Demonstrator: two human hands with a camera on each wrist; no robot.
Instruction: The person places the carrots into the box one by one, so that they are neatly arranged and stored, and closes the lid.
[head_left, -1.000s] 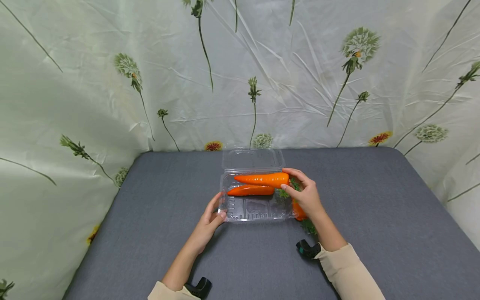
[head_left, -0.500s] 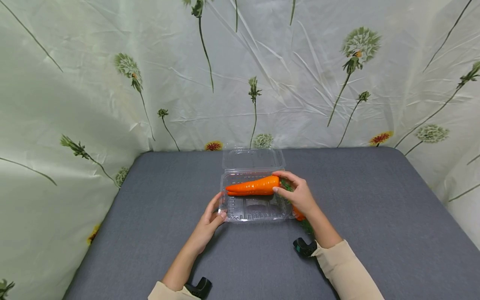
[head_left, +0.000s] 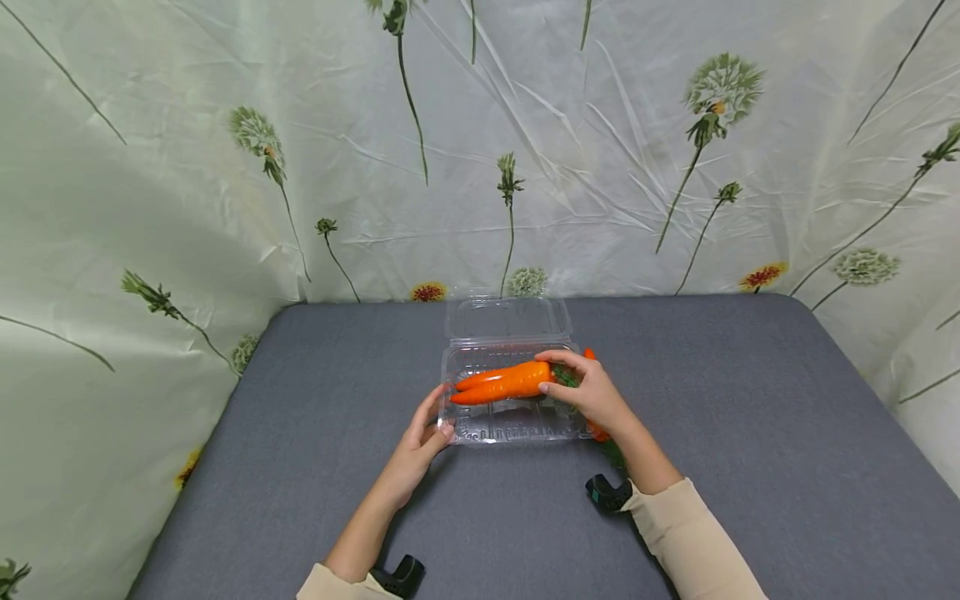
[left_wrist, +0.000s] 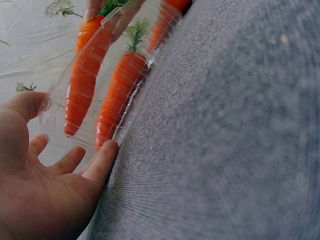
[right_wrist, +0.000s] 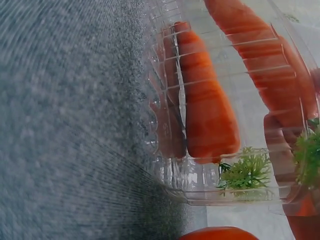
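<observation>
A clear plastic clamshell container [head_left: 517, 423] lies on the table with its lid [head_left: 510, 319] folded back. My left hand [head_left: 415, 446] holds its left end, thumb at the rim and fingers against the wall in the left wrist view. My right hand [head_left: 594, 392] grips an orange carrot [head_left: 513, 383] by its thick leafy end, over the tray, tip pointing left. Another carrot [left_wrist: 120, 87] rests inside the tray; the held one partly covers it in the head view. Outside the right end lies a third carrot [head_left: 597, 431], mostly hidden behind my right hand.
The grey cloth-covered table [head_left: 337, 375] stretches to both sides and in front of the container. Behind it hangs a pale curtain [head_left: 450, 167] with a flower print. A black wrist device [head_left: 405, 575] is on the left wrist and another [head_left: 606, 493] on the right.
My right hand has moved left and nearer with the carrot, bringing it from behind the resting carrot to its near side. The left hand and the container have stayed put.
</observation>
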